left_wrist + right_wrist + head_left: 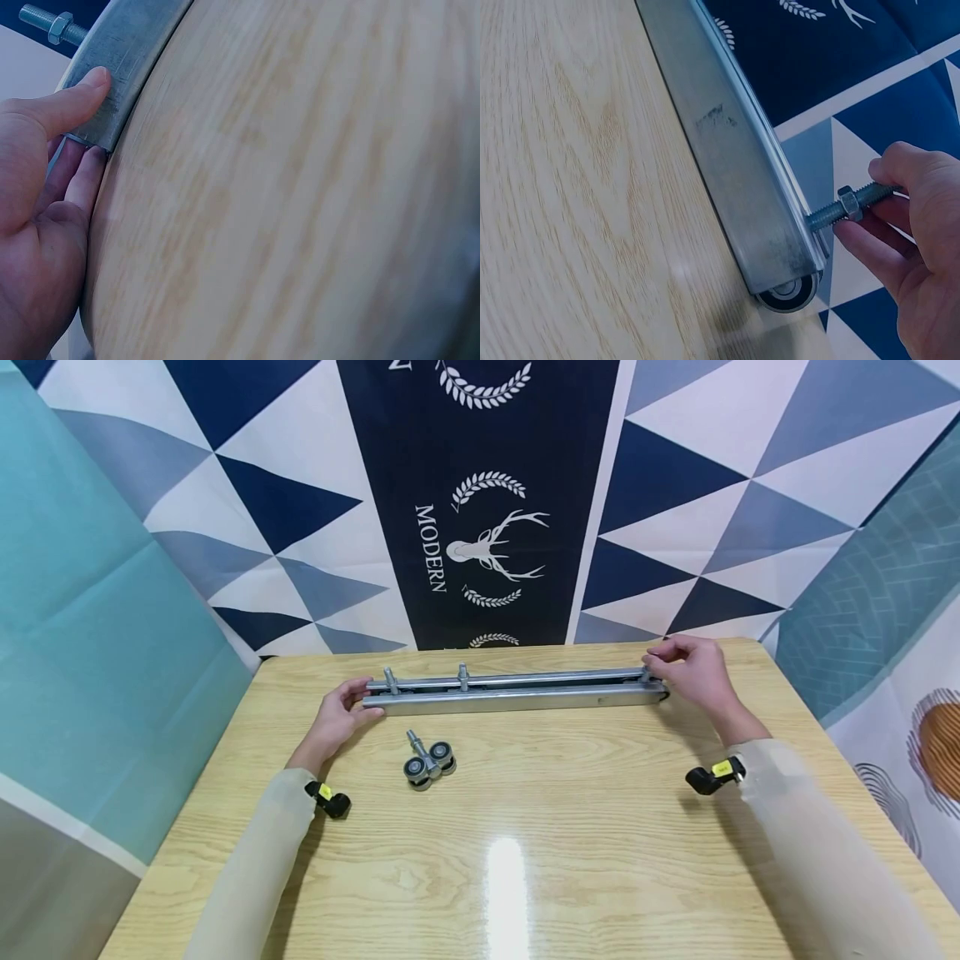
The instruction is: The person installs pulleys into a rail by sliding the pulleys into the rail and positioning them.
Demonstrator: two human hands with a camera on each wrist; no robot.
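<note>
A long metal channel rail (pixel 517 700) lies across the back of the table with its slot facing up. At its left end my left hand (pixel 335 720) grips it, the thumb (pixel 84 88) on the front wall and fingers at the open end. Two threaded bolts (pixel 463 677) stand up out of the slot toward the left. My right hand (pixel 699 675) pinches the threaded bolt (pixel 826 216) of a roller trolley at the right end. One wheel (pixel 791 298) of that trolley pokes out past the rail's end; the rest is hidden inside.
Another roller trolley (pixel 429 763), with black-and-silver wheels and a bolt, lies on the wooden table (pixel 615 835) in front of the rail. A patterned cloth (pixel 480 460) hangs right behind the table's back edge. Teal sheeting (pixel 97 610) borders the left side.
</note>
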